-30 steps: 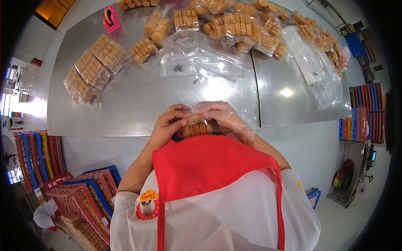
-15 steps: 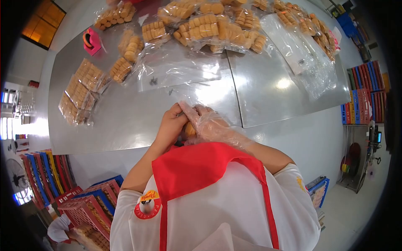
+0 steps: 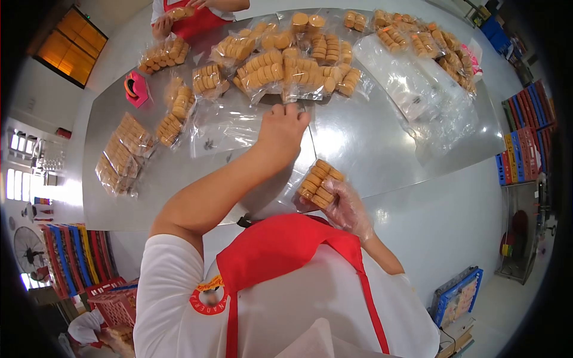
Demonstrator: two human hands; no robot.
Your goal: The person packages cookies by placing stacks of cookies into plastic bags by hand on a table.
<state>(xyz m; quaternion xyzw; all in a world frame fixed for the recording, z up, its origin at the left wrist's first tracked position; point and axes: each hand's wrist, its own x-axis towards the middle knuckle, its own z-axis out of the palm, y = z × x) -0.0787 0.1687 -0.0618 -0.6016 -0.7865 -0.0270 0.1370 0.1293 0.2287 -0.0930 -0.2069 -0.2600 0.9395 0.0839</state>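
Note:
My right hand [image 3: 350,210], in a clear plastic glove, holds a bag of round biscuits [image 3: 320,184] stacked in rows, close to my apron. Bare and stretched far forward, my left hand [image 3: 283,130] has its fingers curled at the near edge of the heap of bagged biscuits [image 3: 304,73]. Its fingertips are hidden, so what they grip cannot be made out. A flat clear plastic bag [image 3: 230,128] lies on the metal table [image 3: 197,191] just left of that hand.
Bagged biscuits [image 3: 124,152] lie at the left, near a pink tape dispenser [image 3: 136,89]. Clear plastic sheets [image 3: 412,89] and more bagged biscuits [image 3: 456,65] cover the right side. Across the table, another person's hands [image 3: 179,15] hold a biscuit pack. Crates [image 3: 71,256] stand at the lower left.
My hands were together near my apron and have parted. The left reached forward to the heap; the right moved rightward with the biscuit bag, now plainly visible. The person opposite came into view.

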